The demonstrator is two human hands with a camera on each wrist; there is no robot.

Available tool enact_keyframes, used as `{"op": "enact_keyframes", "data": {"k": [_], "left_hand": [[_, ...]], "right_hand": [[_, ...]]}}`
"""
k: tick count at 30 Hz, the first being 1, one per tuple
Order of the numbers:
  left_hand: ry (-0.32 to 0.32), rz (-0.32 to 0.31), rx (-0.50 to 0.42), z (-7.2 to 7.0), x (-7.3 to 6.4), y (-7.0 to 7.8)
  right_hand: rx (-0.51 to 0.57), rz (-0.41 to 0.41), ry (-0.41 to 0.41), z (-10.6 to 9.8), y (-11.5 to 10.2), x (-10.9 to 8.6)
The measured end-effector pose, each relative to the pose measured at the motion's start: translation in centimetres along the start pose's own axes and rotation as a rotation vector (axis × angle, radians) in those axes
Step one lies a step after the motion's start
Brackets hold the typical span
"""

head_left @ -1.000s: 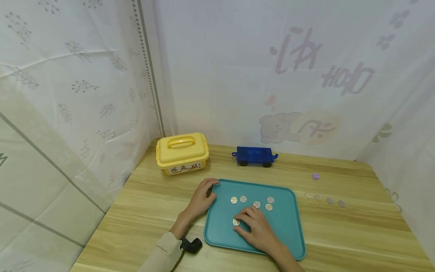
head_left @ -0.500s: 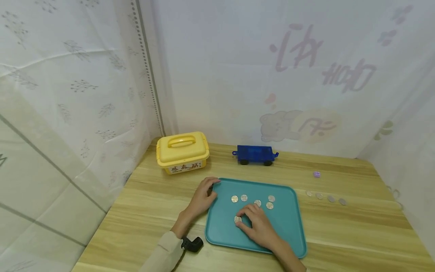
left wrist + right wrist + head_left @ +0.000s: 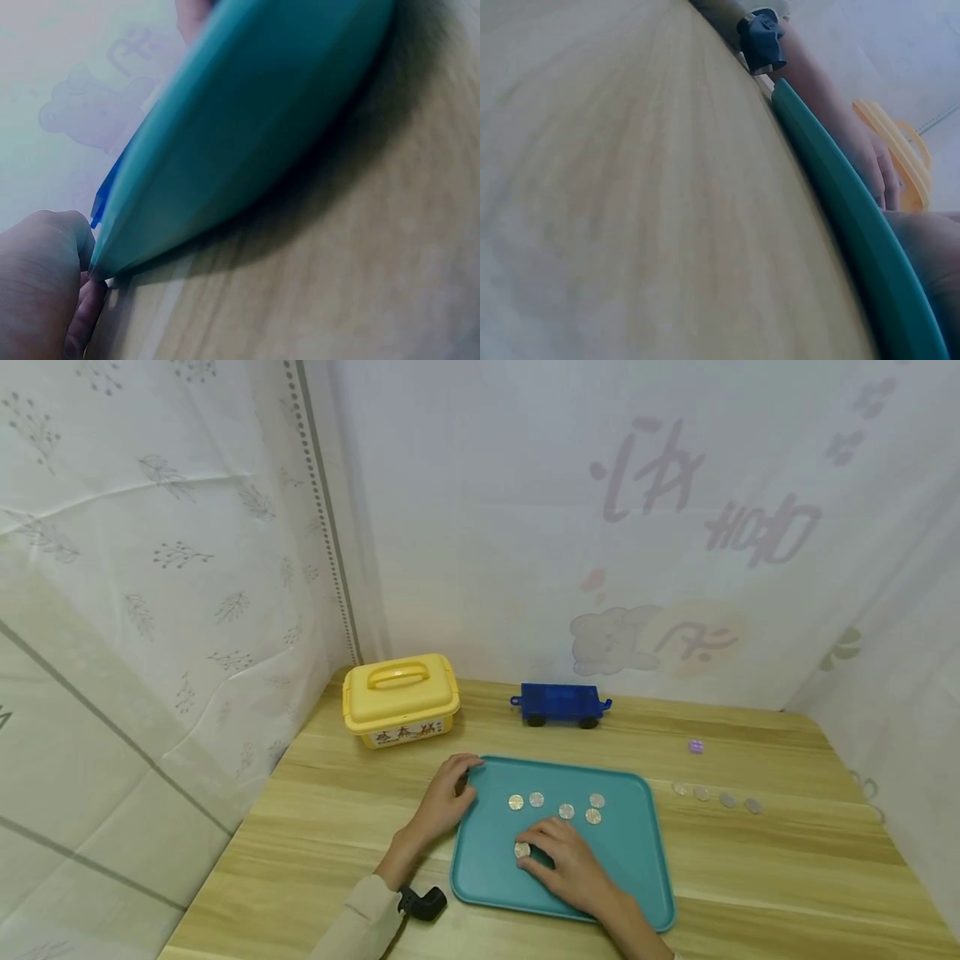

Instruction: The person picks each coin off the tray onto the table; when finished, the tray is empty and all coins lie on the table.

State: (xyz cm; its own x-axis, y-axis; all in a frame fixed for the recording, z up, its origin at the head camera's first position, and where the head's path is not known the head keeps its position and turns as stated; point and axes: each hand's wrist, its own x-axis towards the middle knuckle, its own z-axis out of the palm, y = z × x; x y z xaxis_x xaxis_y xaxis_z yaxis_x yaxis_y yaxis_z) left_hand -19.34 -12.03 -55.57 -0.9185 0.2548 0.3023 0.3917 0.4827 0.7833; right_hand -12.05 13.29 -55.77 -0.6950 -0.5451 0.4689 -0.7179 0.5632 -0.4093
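A teal tray point(image 3: 480, 893) lies on the wooden table. At its back left corner my left hand point(image 3: 441, 797) grips the rim, thumb and fingers at the edge; the left wrist view shows that hand point(image 3: 37, 281) right at the tray's end. Over the front middle of the tray, my right hand point(image 3: 566, 864) pinches a coin point(image 3: 522, 851) between thumb and forefinger. Several other coins lie flat in the tray behind that hand, among them a gold-toned coin point(image 3: 516, 802) and a silvery coin point(image 3: 566, 812). In the right wrist view the tray's side point(image 3: 855, 225) hides the coins.
A yellow lidded box point(image 3: 401, 697) stands at the back left, with a blue toy wagon point(image 3: 561, 703) to its right. Right of the tray lie a small purple block point(image 3: 696, 747) and a row of several coins point(image 3: 727, 800). White curtains hang behind the table.
The thumb and forefinger of my right hand have drawn in on the coin, which was lying between them. The left hand stays on the tray's corner.
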Motion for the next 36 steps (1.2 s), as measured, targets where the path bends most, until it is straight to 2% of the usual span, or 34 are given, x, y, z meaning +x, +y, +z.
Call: {"op": "enact_keyframes", "data": {"k": [4,7,13,18,23,27,31,33,36], "left_hand": [[-0.002,0.013,0.001,-0.1,0.0,0.0],[-0.001,0.013,0.001,-0.1,-0.1,0.0],[-0.018,-0.022,-0.007,-0.2,0.0,0.1],[-0.027,-0.030,-0.008,-0.2,0.0,0.0],[-0.004,0.015,-0.004,-0.1,0.0,0.0],[0.006,0.021,-0.001,-0.1,0.0,0.0],[-0.009,-0.011,-0.010,-0.2,0.0,0.0],[-0.016,-0.020,-0.015,-0.3,0.0,0.1],[-0.015,-0.008,-0.011,-0.3,0.0,0.1]], "right_hand": [[-0.067,-0.063,0.031,0.2,-0.1,0.0],[-0.072,-0.082,0.057,0.4,-0.1,0.1],[-0.028,-0.042,0.066,0.1,-0.2,0.1],[0.058,0.004,0.085,-1.0,-0.3,0.4],[0.104,0.061,0.163,-3.4,1.4,0.6],[0.102,0.165,0.219,-6.3,3.5,0.4],[0.041,0.294,0.260,-9.2,5.8,-0.5],[0.009,0.333,0.287,-10.2,7.1,-1.2],[-0.017,0.344,0.334,-11.5,9.2,-2.5]]}}
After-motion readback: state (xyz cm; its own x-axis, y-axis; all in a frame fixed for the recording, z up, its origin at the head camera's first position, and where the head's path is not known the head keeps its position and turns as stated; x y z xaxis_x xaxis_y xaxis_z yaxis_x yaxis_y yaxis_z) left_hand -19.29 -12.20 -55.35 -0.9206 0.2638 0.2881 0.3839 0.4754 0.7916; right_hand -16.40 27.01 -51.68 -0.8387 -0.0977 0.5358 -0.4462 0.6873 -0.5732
